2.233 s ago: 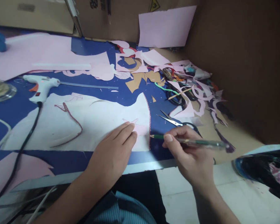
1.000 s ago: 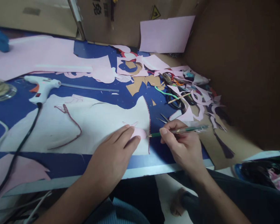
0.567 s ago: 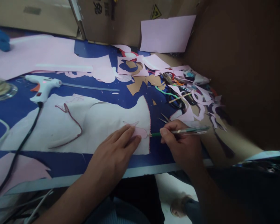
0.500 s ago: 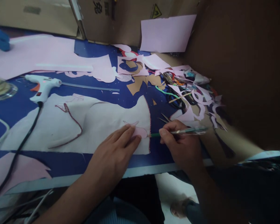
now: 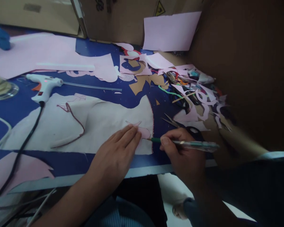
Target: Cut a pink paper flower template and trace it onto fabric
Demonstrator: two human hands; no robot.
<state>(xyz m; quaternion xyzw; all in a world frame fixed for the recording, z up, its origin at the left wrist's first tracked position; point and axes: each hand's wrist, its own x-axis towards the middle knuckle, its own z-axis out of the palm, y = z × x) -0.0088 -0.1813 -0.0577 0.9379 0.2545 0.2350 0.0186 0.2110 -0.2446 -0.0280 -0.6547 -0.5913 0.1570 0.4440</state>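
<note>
My left hand (image 5: 119, 146) lies flat, fingers stretched out, on a small pink rounded piece (image 5: 144, 133) that rests on a large white sheet (image 5: 106, 118). The sheet has a dark red stitched-looking edge on its right side and a curved dark red line at its left. My right hand (image 5: 180, 146) pinches a pen (image 5: 191, 144) with a green front end and a clear barrel. The pen's tip touches the lower right edge of the pink piece. Scissors (image 5: 171, 121) lie just beyond my right hand, their blades apart.
A white glue gun (image 5: 44, 85) with a black cable lies at the left. Pink sheets (image 5: 49, 52) cover the back left. Paper scraps (image 5: 204, 97) and cords are heaped at the right. Cardboard (image 5: 123, 25) stands behind. A glass dish (image 5: 2, 90) sits at the far left.
My right hand has tilted the pen, its back end now lower and further right, and more of the scissors shows. My left hand stays on the pink piece. The view has shifted slightly.
</note>
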